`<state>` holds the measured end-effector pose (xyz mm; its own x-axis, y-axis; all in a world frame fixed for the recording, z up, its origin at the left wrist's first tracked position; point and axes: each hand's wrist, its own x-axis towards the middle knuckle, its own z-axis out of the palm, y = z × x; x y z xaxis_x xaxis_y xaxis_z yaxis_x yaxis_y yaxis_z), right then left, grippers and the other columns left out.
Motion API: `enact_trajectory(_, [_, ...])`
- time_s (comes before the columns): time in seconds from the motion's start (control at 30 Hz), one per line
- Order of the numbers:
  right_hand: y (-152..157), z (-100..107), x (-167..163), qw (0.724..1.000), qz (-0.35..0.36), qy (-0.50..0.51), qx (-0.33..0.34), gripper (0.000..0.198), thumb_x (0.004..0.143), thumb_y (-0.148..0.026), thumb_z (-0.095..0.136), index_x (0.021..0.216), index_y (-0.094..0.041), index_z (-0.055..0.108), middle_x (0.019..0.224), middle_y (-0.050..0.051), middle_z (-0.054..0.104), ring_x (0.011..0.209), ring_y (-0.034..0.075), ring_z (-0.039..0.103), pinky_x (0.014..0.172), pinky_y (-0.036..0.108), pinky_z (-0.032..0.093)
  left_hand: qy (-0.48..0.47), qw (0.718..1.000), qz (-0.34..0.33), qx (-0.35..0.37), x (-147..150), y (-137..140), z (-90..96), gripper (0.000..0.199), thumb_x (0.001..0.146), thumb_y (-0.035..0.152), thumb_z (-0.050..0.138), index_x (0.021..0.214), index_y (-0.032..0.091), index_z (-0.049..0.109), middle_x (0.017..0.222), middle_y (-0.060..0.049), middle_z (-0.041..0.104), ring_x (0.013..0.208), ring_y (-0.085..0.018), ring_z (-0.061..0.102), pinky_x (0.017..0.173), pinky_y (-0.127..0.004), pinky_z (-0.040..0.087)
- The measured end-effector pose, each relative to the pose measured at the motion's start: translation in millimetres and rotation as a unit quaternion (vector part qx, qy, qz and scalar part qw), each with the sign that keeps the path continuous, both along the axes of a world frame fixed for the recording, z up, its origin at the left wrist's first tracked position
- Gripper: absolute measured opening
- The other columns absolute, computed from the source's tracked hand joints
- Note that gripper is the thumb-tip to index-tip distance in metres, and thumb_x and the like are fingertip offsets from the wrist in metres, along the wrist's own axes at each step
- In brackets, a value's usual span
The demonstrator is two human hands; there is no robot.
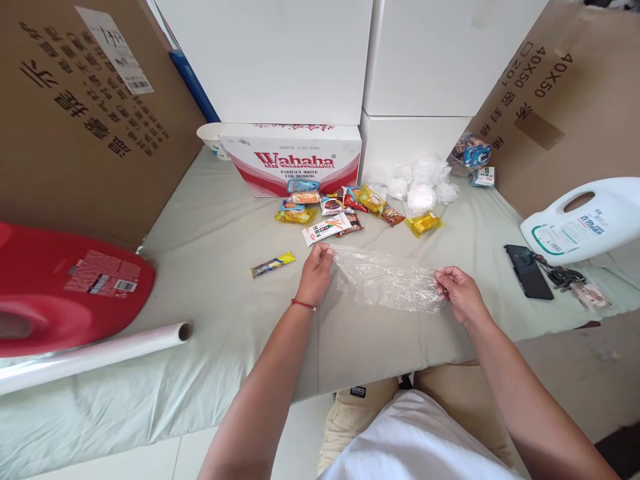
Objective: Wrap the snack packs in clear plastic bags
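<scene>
A clear, crinkled plastic bag is stretched between my two hands above the cloth-covered table. My left hand pinches its left end, and my right hand grips the right end. Just beyond my left fingers lies a white snack packet. To the left of that hand is a thin yellow and grey snack stick, lying apart from the others. Several wrapped snacks, among them a yellow packet and a packaged roll, are heaped behind the bag.
Behind the snacks stand a Wahaha water carton and bundled white plastic bags. At left lie a red jug and a plastic-wrap roll. A white detergent bottle, a black phone and keys are at right. Cardboard boxes flank the table.
</scene>
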<state>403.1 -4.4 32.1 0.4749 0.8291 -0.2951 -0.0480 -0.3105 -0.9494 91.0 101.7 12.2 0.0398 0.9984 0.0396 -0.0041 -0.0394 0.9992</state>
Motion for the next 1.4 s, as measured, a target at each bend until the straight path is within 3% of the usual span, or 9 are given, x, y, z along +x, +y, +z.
enact_trajectory(0.17, [1.5,-6.5,2.8,1.0,-0.014,-0.02,0.007,0.042,0.06,-0.049,0.087,0.076,-0.021,0.061,0.065,-0.002,0.062,0.053,0.01,0.048,0.046,0.024,0.036,0.103,0.993,0.052,0.02,14.8,8.7,-5.1,0.014,0.095,0.037,0.054,0.089,0.025,0.051,0.064,0.005,0.048,0.055,-0.014,0.043,0.058,-0.025,0.032])
enact_trajectory(0.37, [7.9,-17.4,17.2,0.987,0.011,-0.161,-0.019,0.036,0.071,-0.051,0.076,0.084,-0.021,0.061,0.074,0.003,0.065,0.059,0.014,0.053,0.051,0.027,0.043,0.146,0.989,-0.007,0.023,10.0,13.9,-16.1,0.017,0.096,0.039,0.052,0.087,0.025,0.051,0.056,0.007,0.044,0.047,-0.013,0.041,0.053,-0.025,0.03])
enact_trajectory(0.53, [15.0,13.1,-4.1,0.87,-0.006,-0.478,0.121,0.022,0.088,-0.038,0.061,0.099,-0.02,0.064,0.104,0.008,0.064,0.081,0.019,0.061,0.077,0.038,0.053,0.098,0.995,-0.018,-0.021,12.9,14.0,-17.4,0.019,0.097,0.042,0.048,0.088,0.025,0.047,0.059,0.008,0.049,0.041,-0.012,0.049,0.047,-0.024,0.039])
enact_trajectory(0.63, [20.5,30.5,-44.1,0.839,0.162,-0.471,0.218,0.012,0.098,-0.031,0.054,0.098,-0.023,0.064,0.094,0.005,0.064,0.081,0.019,0.061,0.078,0.036,0.052,0.095,0.995,-0.008,-0.016,13.3,14.5,-17.9,0.019,0.096,0.042,0.049,0.088,0.025,0.049,0.058,0.008,0.046,0.039,-0.011,0.045,0.045,-0.024,0.038])
enact_trajectory(0.73, [26.4,27.1,-83.7,0.775,0.358,-0.457,0.251,0.013,0.099,-0.032,0.057,0.106,-0.024,0.065,0.099,0.008,0.065,0.092,0.024,0.06,0.082,0.039,0.052,0.108,0.994,-0.005,-0.011,12.5,14.5,-18.2,0.019,0.096,0.042,0.049,0.088,0.025,0.05,0.057,0.008,0.044,0.039,-0.011,0.045,0.044,-0.023,0.038])
enact_trajectory(0.87, [29.4,5.5,-113.2,0.717,0.423,-0.5,0.237,0.037,0.094,-0.041,0.067,0.125,-0.02,0.062,0.113,0.013,0.062,0.1,0.028,0.054,0.087,0.045,0.05,0.108,0.994,-0.012,-0.017,11.8,14.2,-15.7,0.019,0.096,0.043,0.048,0.09,0.025,0.052,0.057,0.008,0.045,0.039,-0.012,0.049,0.043,-0.024,0.039])
enact_trajectory(1.1, [28.5,-12.5,-137.8,0.711,0.374,-0.544,0.241,0.045,0.095,-0.047,0.064,0.128,-0.016,0.06,0.116,0.015,0.061,0.102,0.03,0.052,0.087,0.046,0.048,0.093,0.995,-0.027,-0.033,10.2,15.9,-13.1,0.019,0.095,0.043,0.051,0.088,0.024,0.051,0.063,0.007,0.055,0.04,-0.012,0.055,0.045,-0.024,0.04])
enact_trajectory(1.23, [33.7,-18.7,-147.2,0.706,0.36,-0.561,0.239,0.022,0.1,-0.034,0.056,0.113,-0.019,0.067,0.108,0.013,0.063,0.096,0.028,0.052,0.084,0.045,0.046,0.082,0.996,-0.02,-0.026,8.0,17.1,-16.4,0.019,0.094,0.041,0.053,0.087,0.024,0.052,0.064,0.007,0.056,0.041,-0.011,0.057,0.047,-0.024,0.041])
enact_trajectory(1.4, [39.5,-22.1,-145.9,0.773,0.353,-0.464,0.25,0.019,0.102,-0.027,0.05,0.096,-0.021,0.067,0.091,0.007,0.064,0.088,0.024,0.056,0.079,0.039,0.047,-0.012,0.999,-0.013,-0.04,8.4,19.4,-18.8,0.022,0.091,0.043,0.058,0.085,0.023,0.051,0.073,0.005,0.057,0.043,-0.01,0.056,0.042,-0.022,0.038])
